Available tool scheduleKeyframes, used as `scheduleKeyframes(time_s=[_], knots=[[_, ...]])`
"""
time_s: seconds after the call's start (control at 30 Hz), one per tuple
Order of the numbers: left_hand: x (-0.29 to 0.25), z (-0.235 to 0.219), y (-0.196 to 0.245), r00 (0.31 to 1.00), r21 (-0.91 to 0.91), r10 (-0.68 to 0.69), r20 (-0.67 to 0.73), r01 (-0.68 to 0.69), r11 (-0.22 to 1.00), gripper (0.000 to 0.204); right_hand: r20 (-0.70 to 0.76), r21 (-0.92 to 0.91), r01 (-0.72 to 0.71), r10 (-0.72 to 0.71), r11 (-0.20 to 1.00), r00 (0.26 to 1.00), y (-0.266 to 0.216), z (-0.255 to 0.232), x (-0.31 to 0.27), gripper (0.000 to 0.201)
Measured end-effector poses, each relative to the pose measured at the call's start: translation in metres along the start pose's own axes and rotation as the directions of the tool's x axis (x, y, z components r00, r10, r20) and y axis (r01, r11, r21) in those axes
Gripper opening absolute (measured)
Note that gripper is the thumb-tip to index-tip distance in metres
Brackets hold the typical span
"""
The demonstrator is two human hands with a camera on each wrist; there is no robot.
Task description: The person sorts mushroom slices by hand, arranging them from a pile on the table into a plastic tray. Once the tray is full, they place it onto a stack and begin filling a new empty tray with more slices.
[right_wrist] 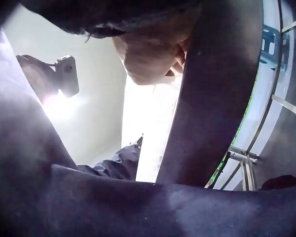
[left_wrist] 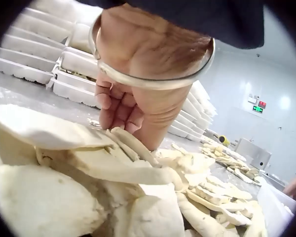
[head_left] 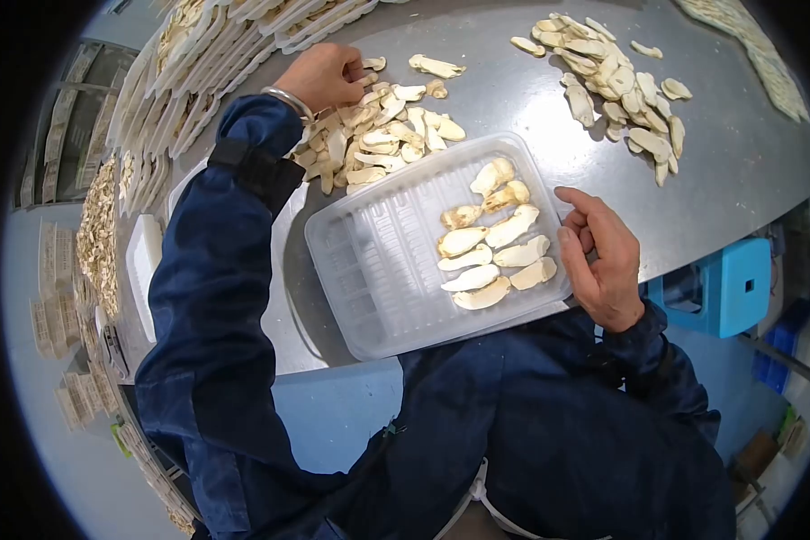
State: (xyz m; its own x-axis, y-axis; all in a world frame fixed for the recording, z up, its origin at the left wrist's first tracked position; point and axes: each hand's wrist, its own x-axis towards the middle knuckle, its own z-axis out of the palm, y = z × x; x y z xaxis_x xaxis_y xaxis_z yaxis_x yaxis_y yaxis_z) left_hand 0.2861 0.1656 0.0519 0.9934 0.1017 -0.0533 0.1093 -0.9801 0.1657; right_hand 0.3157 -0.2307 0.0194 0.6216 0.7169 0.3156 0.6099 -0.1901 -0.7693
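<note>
My left hand point(head_left: 326, 77) is at the far edge of a heap of pale mushroom-like slices point(head_left: 391, 135), fingers bent in. In the left wrist view the same hand point(left_wrist: 133, 106) has curled fingers behind large slices point(left_wrist: 44, 197); whether they pinch one is hidden. A clear ribbed plastic tray point(head_left: 369, 270) lies tilted in front of the body, with slices point(head_left: 511, 225) laid in two columns on its right part. Beside the tray's right edge, my right hand point(head_left: 605, 261) rests with loosely bent fingers, holding nothing visible. The right wrist view shows part of that hand point(right_wrist: 150, 57).
A second heap of slices point(head_left: 625, 90) lies on the metal table point(head_left: 729, 153) at the far right. Stacked white trays point(head_left: 184, 85) stand at the far left. A white tray edge point(head_left: 144, 270) shows left of my left sleeve, and a blue stool point(head_left: 738, 288) stands at the right.
</note>
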Motion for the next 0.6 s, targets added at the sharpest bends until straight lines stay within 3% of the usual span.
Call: scheduleKeyframes(time_s=[0.13,0.2,0.27,0.33,0.6], knots=[[-0.020,-0.030,0.023,0.990,-0.178,-0.082,-0.113,0.061,0.982,0.023,0.002,-0.002,-0.005,0.005,1.000,1.000,-0.001,-0.002,0.000,0.033],[-0.040,-0.038,0.061,0.993,-0.301,0.036,-0.114,-0.069,0.951,0.023,0.001,-0.002,-0.008,0.008,1.000,1.000,-0.001,-0.001,0.001,0.033],[-0.056,-0.029,0.102,0.972,-0.257,0.205,-0.115,-0.228,0.939,0.019,0.005,-0.004,-0.001,0.001,1.000,1.000,0.000,0.000,0.000,0.033],[-0.064,-0.014,0.132,0.971,-0.224,0.232,-0.064,-0.241,0.944,0.014,0.001,-0.006,0.002,-0.002,1.000,1.000,0.000,0.001,0.000,0.033],[-0.056,0.026,0.162,0.924,0.016,0.217,-0.315,-0.223,0.975,0.015,0.002,0.005,-0.009,0.009,1.000,1.000,-0.001,-0.001,-0.001,0.034]])
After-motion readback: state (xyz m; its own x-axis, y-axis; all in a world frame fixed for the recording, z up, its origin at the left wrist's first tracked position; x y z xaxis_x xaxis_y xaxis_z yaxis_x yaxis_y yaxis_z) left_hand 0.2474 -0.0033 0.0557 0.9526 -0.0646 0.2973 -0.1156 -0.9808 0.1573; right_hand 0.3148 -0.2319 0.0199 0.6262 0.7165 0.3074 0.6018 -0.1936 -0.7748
